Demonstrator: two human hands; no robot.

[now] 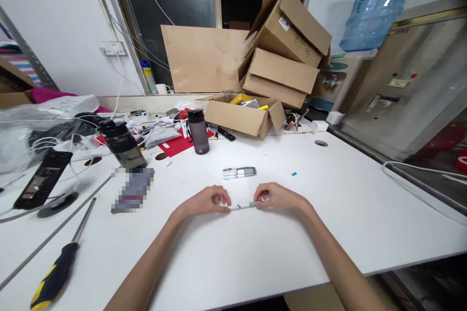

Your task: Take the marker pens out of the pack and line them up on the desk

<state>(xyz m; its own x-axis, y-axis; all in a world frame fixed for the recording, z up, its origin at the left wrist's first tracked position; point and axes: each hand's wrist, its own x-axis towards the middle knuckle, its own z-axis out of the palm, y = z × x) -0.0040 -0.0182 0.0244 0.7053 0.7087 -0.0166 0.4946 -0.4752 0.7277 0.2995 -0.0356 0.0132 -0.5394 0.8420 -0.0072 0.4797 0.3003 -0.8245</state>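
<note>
White table (237, 257): head view; spans most of the foreground, clutter along the back and left.
Back wall side: tan board (204, 58) leaning at the window, stacked cardboard boxes (284, 53) tilted to its right, blue water jug (379, 9) on a dispenser (337, 80) at far right.
Held pen (242, 206): white and grey, roughly crosswise in front of the person, between both hands; can't tell if it touches the tabletop.
Left hand (207, 200): narrow pinch, thumb and fingers on the pen's white end.
Right hand (277, 196): narrow pinch on the grey end, fingers curled.
Pen row (240, 173): a few pens side by side, just beyond the hands, parallel-ish to the held one.
Blue chip (294, 173): small, flat on the table, right of the row.
Grey bottle (199, 136): upright, near the open box (237, 117) with yellow items inside.
Dark remote (226, 134): flat, between bottle and box.
Pixelated item (133, 189): left of the hands, detail unreadable.
Screwdriver (62, 262): black-yellow handle, lower left, well apart from the pens.
</note>
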